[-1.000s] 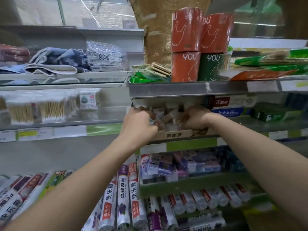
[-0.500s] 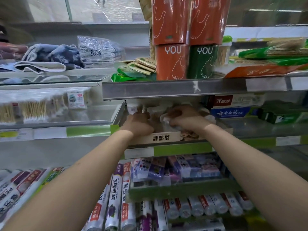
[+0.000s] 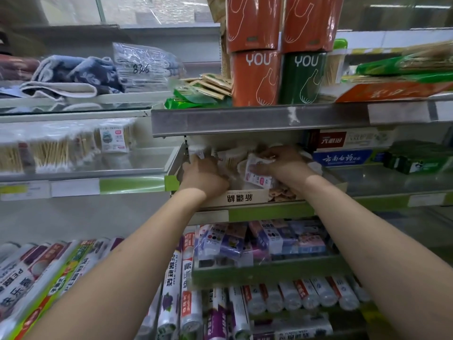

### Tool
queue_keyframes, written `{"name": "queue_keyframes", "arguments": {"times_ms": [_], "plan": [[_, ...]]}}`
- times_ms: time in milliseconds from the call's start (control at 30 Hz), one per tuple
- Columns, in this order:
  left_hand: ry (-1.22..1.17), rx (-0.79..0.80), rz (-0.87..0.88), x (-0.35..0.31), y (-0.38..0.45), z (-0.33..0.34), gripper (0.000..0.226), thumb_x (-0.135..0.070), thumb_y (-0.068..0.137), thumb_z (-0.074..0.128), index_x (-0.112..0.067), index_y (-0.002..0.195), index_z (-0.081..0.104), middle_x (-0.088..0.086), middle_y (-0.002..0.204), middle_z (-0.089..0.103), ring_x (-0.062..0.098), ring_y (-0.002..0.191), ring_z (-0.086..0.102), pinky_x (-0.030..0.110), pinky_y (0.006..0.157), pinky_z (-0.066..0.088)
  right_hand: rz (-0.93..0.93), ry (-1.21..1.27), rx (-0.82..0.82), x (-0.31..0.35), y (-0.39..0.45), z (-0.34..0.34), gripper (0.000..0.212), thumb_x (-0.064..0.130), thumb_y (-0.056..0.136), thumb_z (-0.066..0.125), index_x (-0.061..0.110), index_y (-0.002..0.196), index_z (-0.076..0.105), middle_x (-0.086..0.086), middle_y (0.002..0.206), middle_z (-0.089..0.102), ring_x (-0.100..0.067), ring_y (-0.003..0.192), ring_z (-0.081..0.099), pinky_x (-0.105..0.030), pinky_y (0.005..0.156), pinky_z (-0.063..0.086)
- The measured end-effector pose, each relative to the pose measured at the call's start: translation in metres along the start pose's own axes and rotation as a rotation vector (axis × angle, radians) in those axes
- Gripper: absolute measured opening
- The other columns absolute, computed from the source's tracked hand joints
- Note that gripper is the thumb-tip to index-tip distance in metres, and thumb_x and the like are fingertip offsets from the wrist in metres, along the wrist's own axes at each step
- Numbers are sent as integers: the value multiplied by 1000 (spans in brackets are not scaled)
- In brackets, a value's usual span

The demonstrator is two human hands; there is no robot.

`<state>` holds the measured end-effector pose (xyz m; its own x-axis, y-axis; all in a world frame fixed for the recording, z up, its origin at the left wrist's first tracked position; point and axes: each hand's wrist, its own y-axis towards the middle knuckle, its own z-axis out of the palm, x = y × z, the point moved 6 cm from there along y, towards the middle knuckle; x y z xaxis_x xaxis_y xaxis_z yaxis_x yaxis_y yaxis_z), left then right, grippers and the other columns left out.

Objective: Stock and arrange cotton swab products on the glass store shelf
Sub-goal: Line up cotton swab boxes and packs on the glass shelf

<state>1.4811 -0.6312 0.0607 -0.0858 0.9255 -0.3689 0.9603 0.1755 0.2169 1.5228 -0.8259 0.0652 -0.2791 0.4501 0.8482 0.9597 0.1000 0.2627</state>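
Observation:
A cardboard box [image 3: 245,198] with printed characters sits on the middle shelf, holding several cotton swab packs [image 3: 230,158]. Both my hands are inside it. My right hand [image 3: 282,163] is closed around a white labelled swab pack [image 3: 256,174], tilted above the box. My left hand [image 3: 202,177] presses on packs at the box's left side, fingers curled and partly hidden. More swab packs [image 3: 56,153] and a small labelled swab box [image 3: 114,139] stand on the glass shelf [image 3: 137,165] to the left.
A metal shelf edge [image 3: 257,119] hangs low above the box, bearing orange and green bag rolls [image 3: 257,77]. Toothpaste boxes [image 3: 343,149] lie right of the box. Folded towels [image 3: 73,77] lie upper left. Plastic wrap rolls [image 3: 171,290] fill the lower shelves.
The view has shifted closer and to the right. My right hand has lifted a white swab pack up in the box; my left hand has stayed on the left-side packs.

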Motion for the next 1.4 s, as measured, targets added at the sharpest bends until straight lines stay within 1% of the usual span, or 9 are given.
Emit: {"name": "queue_keyframes", "arguments": {"times_ms": [100,233,400,500,767,833,967,1133,1400], "plan": [[-63,-13,23,-5,-6,-10,59,-28,85,69,-28,141,52,13,140,54,38,126,53,39,100,49,56,27,28,2,-5,-4,68,4,65,90,14,127,63,-2,122,62,-19,105,61,-26,73,51],[-85,-69,46,-14,-19,-35,77,-27,72,87,-35,141,53,3,135,61,27,121,60,33,100,52,21,-8,-26,10,-5,-10,71,1,63,90,9,127,61,-1,118,62,-15,102,58,-19,72,49],[-284,-112,83,-4,-42,-59,74,-24,64,96,-29,131,64,-1,118,69,19,109,65,34,96,56,14,108,-60,28,-13,3,56,5,59,93,11,106,65,1,113,69,-19,100,66,-30,88,55],[-282,-140,138,8,-57,-74,75,-21,64,95,-23,133,64,-1,115,68,20,107,65,37,94,57,-8,181,-84,44,-23,20,68,9,54,96,10,116,67,-4,116,71,-24,105,67,-40,96,55],[-284,-194,129,77,-85,-107,89,-15,63,90,-17,143,52,7,133,53,28,88,67,39,58,63,-104,251,31,95,-64,72,43,-6,73,82,6,111,65,-14,102,72,-34,86,73,-44,66,62],[-338,-183,119,97,-94,-115,88,-12,60,92,-17,140,56,8,131,53,27,84,68,38,51,61,-122,229,51,105,-75,90,42,-8,73,81,2,111,66,-16,99,73,-31,81,74,-39,59,60],[-404,-172,108,137,-110,-127,89,-12,55,95,-21,136,60,7,128,60,28,96,67,43,71,62,-110,277,84,119,-96,125,56,-9,71,82,4,122,62,-15,105,72,-28,82,75,-45,61,62],[-732,-63,-9,189,-130,-139,85,2,60,93,-18,135,59,-2,99,67,15,61,60,20,47,46,-122,238,51,141,-113,161,41,-6,68,85,6,99,61,-18,88,74,-33,74,74,-45,64,62],[-868,-157,-63,238,-139,-164,51,-8,90,69,-21,138,56,-4,99,58,22,66,58,33,60,56,-127,210,31,173,-116,207,41,0,67,86,9,103,68,-10,87,76,-24,72,74,-36,60,60]]}}
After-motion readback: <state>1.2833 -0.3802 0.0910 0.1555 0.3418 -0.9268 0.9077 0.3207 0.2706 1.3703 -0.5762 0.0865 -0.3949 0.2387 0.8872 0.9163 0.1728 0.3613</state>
